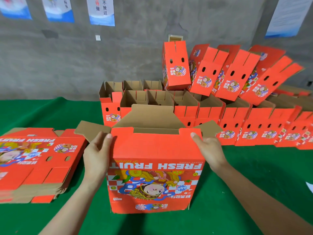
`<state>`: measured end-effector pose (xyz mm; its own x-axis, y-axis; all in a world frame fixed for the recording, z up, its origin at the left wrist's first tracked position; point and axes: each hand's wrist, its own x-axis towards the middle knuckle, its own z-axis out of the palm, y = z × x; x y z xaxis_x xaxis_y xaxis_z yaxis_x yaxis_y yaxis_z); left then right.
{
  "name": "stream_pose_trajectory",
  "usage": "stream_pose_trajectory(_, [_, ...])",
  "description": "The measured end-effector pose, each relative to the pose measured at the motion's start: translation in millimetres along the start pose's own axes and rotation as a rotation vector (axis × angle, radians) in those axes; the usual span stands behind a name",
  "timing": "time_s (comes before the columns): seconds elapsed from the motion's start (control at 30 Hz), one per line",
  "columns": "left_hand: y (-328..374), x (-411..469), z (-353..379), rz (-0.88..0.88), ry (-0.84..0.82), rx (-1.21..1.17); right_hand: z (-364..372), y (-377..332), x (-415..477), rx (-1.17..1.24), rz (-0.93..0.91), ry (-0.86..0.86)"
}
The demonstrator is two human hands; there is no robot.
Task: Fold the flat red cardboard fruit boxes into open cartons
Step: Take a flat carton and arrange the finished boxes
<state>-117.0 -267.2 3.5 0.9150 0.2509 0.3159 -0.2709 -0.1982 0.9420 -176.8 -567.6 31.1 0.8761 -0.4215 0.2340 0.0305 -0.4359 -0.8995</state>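
Far left: stack of flat red printed cardboard box blanks (33, 160), lying on the green cloth-covered table (254, 184), not yet folded. Left of centre: left hand (97, 150), fingers laid straight along the left side wall of the work piece, thumb on its near upper corner, pressing rather than clenched. Centre: red printed cardboard carton (155, 167), standing on the table directly in front of the person, already squared into a tube, artwork and lettering upside down, so probably bottom end up. Brown left side flap (91, 129) splayed outward, tall notched rear flap (150, 116) raised, brown right side flap (210, 128) splayed outward. Right of centre: right hand (210, 150), mirrored on the right side wall, fingers straight, thumb at the near rim. Behind and far right: rows of finished open red cartons (237, 119), with further red cartons leaning (228, 73) on top. Step in hand, as judged: closing the upturned end. Next move likely: side flaps inward first, then notched flaps locked together, walls kept square.
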Motion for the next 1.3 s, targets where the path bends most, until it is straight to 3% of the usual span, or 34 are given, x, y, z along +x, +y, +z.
stream_pose_trajectory(0.17, [9,7,0,0.071,0.018,0.214,5,-3,-3,-0.041,-0.069,-0.006])
stream_pose_trajectory(0.33, [14,11,-4,0.120,-0.043,0.343,-2,-5,2,-0.521,-0.031,0.047])
stream_pose_trajectory(0.43, [16,12,-5,0.177,-0.051,0.398,-2,-17,3,-0.828,-0.393,0.189])
stream_pose_trajectory(0.5, [17,14,-4,0.185,-0.066,0.419,7,-30,6,-0.803,-0.622,0.083])
stream_pose_trajectory(0.53, [18,15,-4,0.181,-0.074,0.429,15,-39,9,-0.731,-0.639,-0.031])
stream_pose_trajectory(0.63, [19,17,-5,0.154,-0.110,0.449,38,-55,26,-0.651,-0.512,-0.288])
stream_pose_trajectory(0.73, [19,19,-6,0.135,-0.142,0.452,44,-43,45,-0.954,-0.354,-0.455])
stream_pose_trajectory(0.8, [19,20,-5,0.127,-0.150,0.458,40,-28,49,-1.029,-0.258,-0.540])
stream_pose_trajectory(1.0, [18,31,-6,0.311,-0.219,0.381,40,-18,50,-1.069,-0.254,-0.552])
stream_pose_trajectory(1.13, [17,36,-7,0.453,-0.437,0.331,40,-20,52,-1.061,-0.246,-0.551])
stream_pose_trajectory(1.3, [23,48,-9,0.432,-0.629,0.577,38,-17,52,-1.044,-0.261,-0.540])
